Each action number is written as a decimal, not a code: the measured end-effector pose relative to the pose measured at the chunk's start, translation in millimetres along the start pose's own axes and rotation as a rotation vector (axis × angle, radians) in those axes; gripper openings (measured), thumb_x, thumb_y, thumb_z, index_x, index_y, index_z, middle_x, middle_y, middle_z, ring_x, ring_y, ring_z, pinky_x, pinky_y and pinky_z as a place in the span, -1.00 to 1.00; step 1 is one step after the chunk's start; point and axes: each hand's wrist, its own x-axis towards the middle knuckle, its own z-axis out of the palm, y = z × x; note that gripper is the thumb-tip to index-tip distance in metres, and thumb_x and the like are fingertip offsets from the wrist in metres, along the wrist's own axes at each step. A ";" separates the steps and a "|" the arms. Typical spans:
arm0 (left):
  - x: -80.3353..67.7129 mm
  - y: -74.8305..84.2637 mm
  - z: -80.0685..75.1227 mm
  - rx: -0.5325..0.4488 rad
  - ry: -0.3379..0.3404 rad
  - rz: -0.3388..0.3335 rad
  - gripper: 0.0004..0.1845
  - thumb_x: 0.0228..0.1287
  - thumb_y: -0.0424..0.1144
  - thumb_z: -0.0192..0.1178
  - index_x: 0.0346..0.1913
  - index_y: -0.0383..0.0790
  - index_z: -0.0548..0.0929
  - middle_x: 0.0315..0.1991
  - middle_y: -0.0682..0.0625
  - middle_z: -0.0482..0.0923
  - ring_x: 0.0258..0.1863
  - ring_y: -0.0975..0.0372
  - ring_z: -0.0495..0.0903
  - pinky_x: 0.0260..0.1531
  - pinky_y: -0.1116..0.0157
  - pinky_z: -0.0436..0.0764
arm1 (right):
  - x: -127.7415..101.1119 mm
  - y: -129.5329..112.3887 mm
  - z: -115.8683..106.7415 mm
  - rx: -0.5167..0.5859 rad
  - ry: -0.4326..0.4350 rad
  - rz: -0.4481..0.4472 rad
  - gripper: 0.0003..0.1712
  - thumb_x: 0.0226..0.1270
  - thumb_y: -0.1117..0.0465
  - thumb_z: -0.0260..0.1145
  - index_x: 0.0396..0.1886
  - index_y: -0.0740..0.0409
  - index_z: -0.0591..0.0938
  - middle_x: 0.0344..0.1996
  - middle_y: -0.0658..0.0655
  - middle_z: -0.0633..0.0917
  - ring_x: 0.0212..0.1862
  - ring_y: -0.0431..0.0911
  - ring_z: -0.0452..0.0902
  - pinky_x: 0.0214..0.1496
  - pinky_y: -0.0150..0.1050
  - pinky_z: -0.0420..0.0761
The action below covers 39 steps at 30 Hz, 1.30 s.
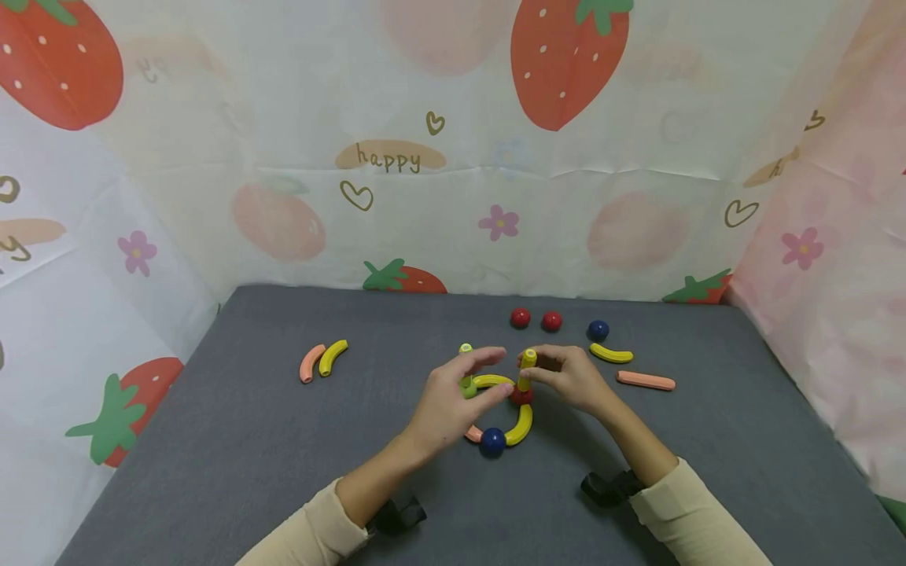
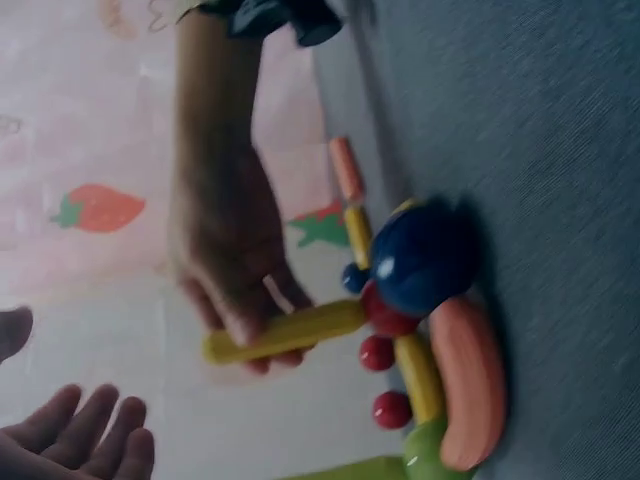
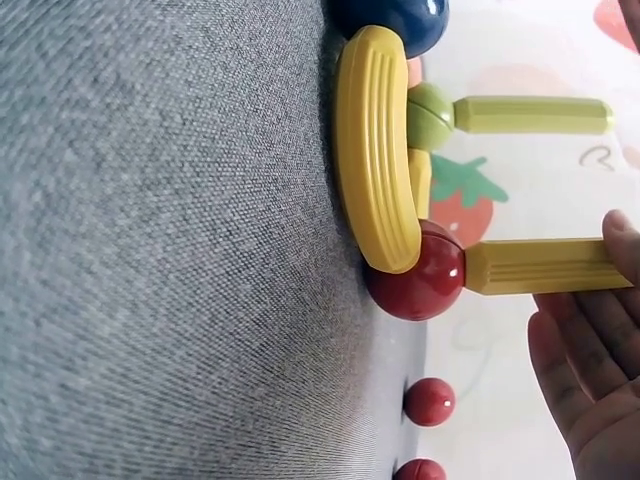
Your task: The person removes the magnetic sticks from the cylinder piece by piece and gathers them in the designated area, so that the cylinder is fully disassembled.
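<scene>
My right hand (image 1: 573, 381) pinches a straight yellow rod (image 3: 545, 265) between thumb and fingers. The rod stands upright on a red ball (image 3: 425, 275), its lower end meeting the ball. That ball belongs to a ring lying on the table, with a front curved yellow bar (image 1: 522, 426), a blue ball (image 1: 493, 442), a curved pink bar (image 2: 470, 385), a green ball (image 3: 430, 115) and a rear curved yellow bar (image 1: 493, 380). A yellow-green rod (image 3: 535, 114) rises from the green ball. Beside the ring, my left hand (image 1: 446, 401) holds nothing, its fingers extended, partly covering the ring in the head view.
Loose curved pink (image 1: 310, 365) and yellow (image 1: 333, 358) bars lie at left. Behind are two red balls (image 1: 520, 317). A blue ball (image 1: 598, 330), a curved yellow bar (image 1: 611, 354) and a straight pink rod (image 1: 646, 381) lie at right. A printed cloth (image 1: 297, 102) encloses the grey table (image 1: 233, 440).
</scene>
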 end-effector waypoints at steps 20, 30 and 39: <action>17.3 -27.0 45.3 0.342 -0.319 -0.203 -0.44 0.36 -0.11 0.22 0.36 -0.19 0.41 0.29 -0.07 0.49 0.26 0.10 0.50 0.24 0.06 0.48 | 0.1 2.6 -2.8 0.023 -0.003 -0.027 -0.72 0.31 0.24 0.33 -0.05 0.30 0.68 -0.13 0.27 0.74 -0.12 -0.17 0.70 -0.09 -0.49 0.62; 35.9 -42.7 53.7 0.524 -0.368 -0.269 -0.55 0.35 -0.06 0.22 0.15 -0.28 0.55 0.26 -0.18 0.47 0.25 0.05 0.46 0.22 0.10 0.48 | 0.1 3.5 -2.9 0.025 -0.006 -0.027 -0.68 0.30 0.25 0.34 -0.02 0.36 0.67 -0.10 0.26 0.75 -0.09 -0.10 0.71 -0.08 -0.49 0.62; 46.8 -46.8 60.9 0.705 -0.400 -0.242 -0.68 0.35 -0.06 0.21 -0.01 -0.22 0.65 -0.11 -0.01 0.61 -0.02 0.16 0.51 -0.09 0.28 0.51 | -2.2 7.5 -4.9 0.068 -0.008 -0.028 -0.66 0.29 0.27 0.34 -0.01 0.40 0.66 -0.06 0.35 0.71 -0.08 -0.24 0.69 -0.05 -0.47 0.63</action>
